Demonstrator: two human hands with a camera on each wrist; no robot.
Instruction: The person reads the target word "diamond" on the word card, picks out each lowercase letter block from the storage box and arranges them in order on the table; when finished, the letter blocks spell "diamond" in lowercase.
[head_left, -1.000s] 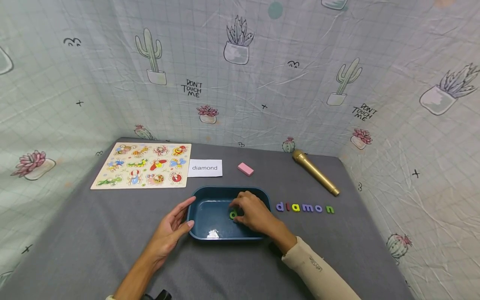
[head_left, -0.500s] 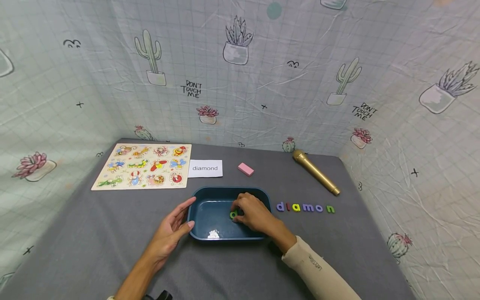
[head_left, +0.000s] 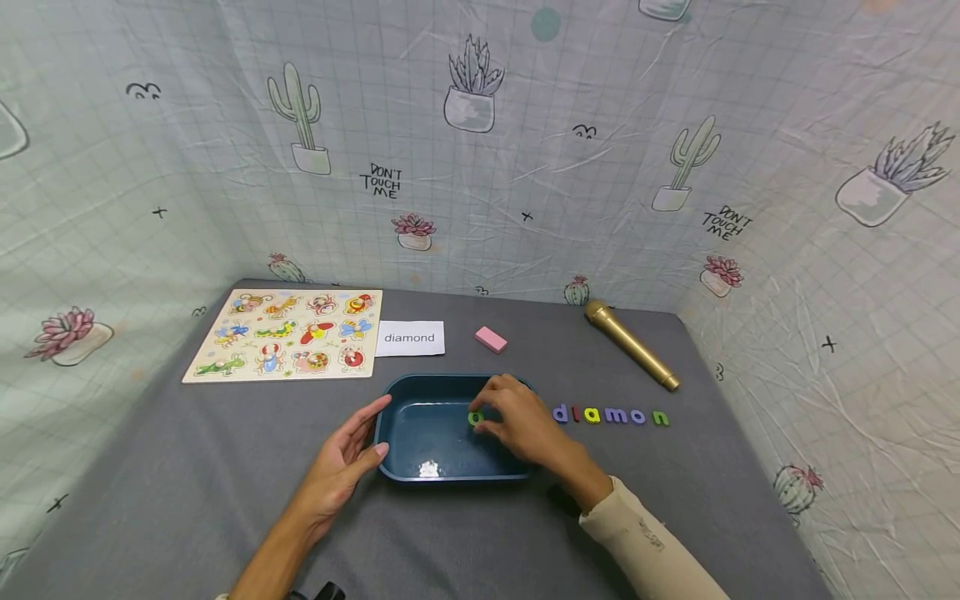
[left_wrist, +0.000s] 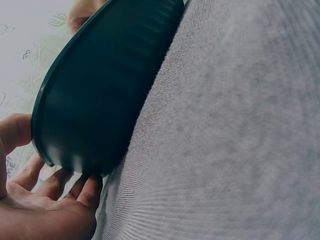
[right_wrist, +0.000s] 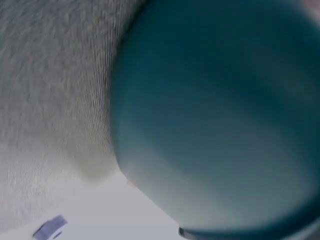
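Observation:
At the left end of the deep blue tray (head_left: pixel 423 479), my left hand (head_left: pixel 337 471) holds the wall, thumb and index fingertip at the rim. In the left wrist view the fingers (left_wrist: pixel 90 192) bear on the tray's outer end wall (left_wrist: pixel 95 100). Over the tray's right half, my right hand (head_left: pixel 517 421) pinches a green letter (head_left: pixel 476 418) between thumb and fingers. Only its round part shows; the rest is behind the fingers. The right wrist view shows mostly the tray's outer wall (right_wrist: pixel 210 125), not the letter.
Right of the tray, loose letters (head_left: pixel 615 416) spell "diamon". Behind them lies a gold microphone (head_left: pixel 632 347). Beyond the tray are a pink block (head_left: pixel 491 339), a card (head_left: pixel 409 339) reading "diamond" and an insect picture board (head_left: pixel 285 336). A patterned sheet (head_left: pixel 510 183) closes off the back.
The right hand has moved slightly to the right and away from the person, with the green letter pinched in it. The left hand and the tray have stayed put.

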